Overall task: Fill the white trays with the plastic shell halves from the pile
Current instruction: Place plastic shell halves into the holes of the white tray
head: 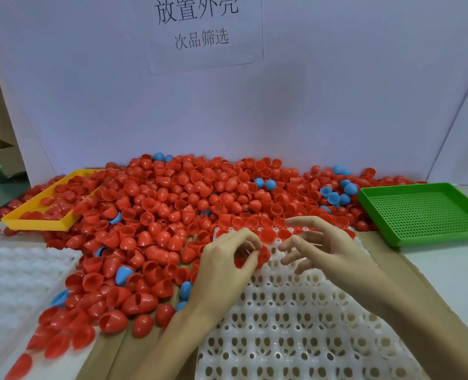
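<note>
Over the white tray (296, 311), left hand (224, 270) fingers pinch a red shell half (263, 256); right hand (329, 248) hovers, fingers spread loose.

A green perforated tray (425, 213) is being seen at three o'clock. A yellow tray (36, 222) is lying at nine o'clock, and a paper sign (200, 28) with printed characters is being displayed at twelve o'clock.

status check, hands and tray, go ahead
Left hand pinching a red shell half over the white tray. Right hand open, empty. Only the tray's far row filled. Nothing blocking.
</note>
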Demonstrator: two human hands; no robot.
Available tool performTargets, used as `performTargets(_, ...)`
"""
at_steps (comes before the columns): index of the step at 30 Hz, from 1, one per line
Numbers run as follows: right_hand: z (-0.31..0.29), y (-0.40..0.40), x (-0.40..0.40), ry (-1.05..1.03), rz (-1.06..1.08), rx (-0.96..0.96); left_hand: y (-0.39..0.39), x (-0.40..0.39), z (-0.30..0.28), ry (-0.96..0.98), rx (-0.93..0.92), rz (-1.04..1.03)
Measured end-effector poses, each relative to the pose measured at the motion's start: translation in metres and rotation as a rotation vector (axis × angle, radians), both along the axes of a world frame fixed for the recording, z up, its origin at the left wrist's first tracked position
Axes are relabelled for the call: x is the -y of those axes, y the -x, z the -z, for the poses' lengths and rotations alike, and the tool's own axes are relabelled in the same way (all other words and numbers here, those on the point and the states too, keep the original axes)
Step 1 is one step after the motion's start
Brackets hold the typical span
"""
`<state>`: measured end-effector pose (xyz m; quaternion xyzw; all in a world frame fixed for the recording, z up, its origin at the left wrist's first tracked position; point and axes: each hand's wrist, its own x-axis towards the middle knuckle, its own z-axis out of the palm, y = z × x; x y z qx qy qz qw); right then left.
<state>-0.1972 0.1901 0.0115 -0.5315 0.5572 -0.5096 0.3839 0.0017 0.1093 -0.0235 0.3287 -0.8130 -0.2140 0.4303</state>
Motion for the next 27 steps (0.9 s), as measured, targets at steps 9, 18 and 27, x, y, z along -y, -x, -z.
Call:
performTargets(9, 0.016, 0.009, 0.007, 0.007, -0.040, -0.247, 0.004, -0.003, 0.007, 0.067, 0.215, 0.093)
performTargets(18, 0.024, 0.012, 0.010, 0.056, -0.003, -0.473, 0.001, -0.002, 0.005, 0.172, 0.360, 0.211)
performTargets(27, 0.023, 0.011, 0.010, 0.087, 0.018, -0.409, -0.002, 0.001, 0.003, 0.249, 0.413, 0.135)
